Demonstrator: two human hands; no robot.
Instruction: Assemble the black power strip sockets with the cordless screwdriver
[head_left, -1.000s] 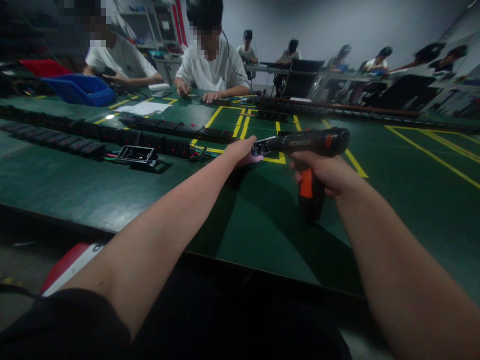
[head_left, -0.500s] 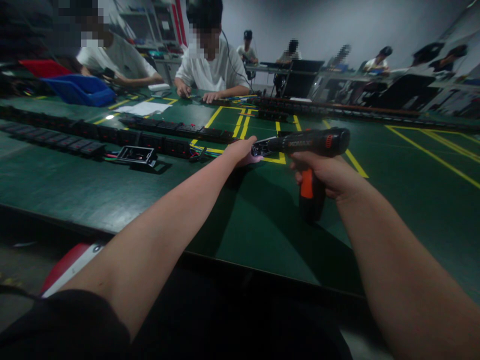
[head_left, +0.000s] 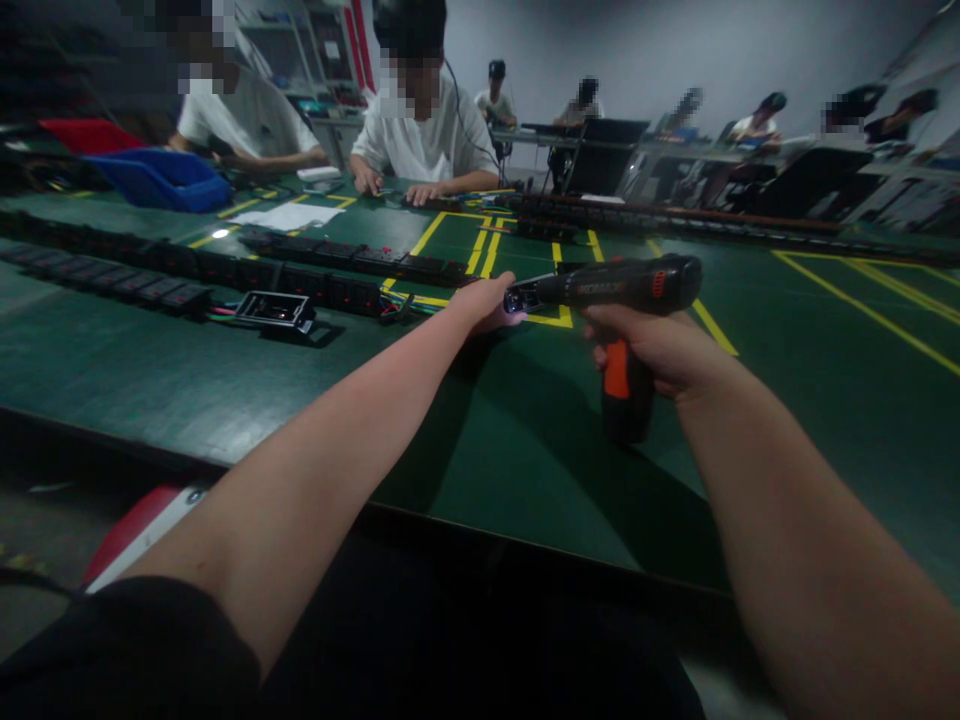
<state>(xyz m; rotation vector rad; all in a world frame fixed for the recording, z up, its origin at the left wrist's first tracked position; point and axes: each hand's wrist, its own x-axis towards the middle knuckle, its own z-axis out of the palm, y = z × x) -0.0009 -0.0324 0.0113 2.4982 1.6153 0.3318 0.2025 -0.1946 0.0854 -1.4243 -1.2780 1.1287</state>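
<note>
My right hand (head_left: 637, 345) is wrapped round the handle of a black and orange cordless drill (head_left: 630, 283), which lies level and points left. The drill's front end meets a small black housing with a metal edge (head_left: 523, 297). Closed round that housing is my left hand (head_left: 484, 302), its fingers mostly hidden behind it. Coloured wires (head_left: 409, 308) run out beside the left hand from a long black socket strip (head_left: 322, 287). A light shines on the housing by the drill's tip.
Another socket strip (head_left: 112, 280) ends in a module with a bright frame (head_left: 274, 312). Further back are a blue bin (head_left: 161, 180), white paper (head_left: 289, 216) and more strips (head_left: 360, 258). A co-worker (head_left: 424, 130) sits opposite. Yellow tape (head_left: 712, 325) marks the green table (head_left: 525, 450).
My hands and the drill stay almost in place; the drill's handle has shifted very slightly right. At the far left, a co-worker has moved a little to the right.
</note>
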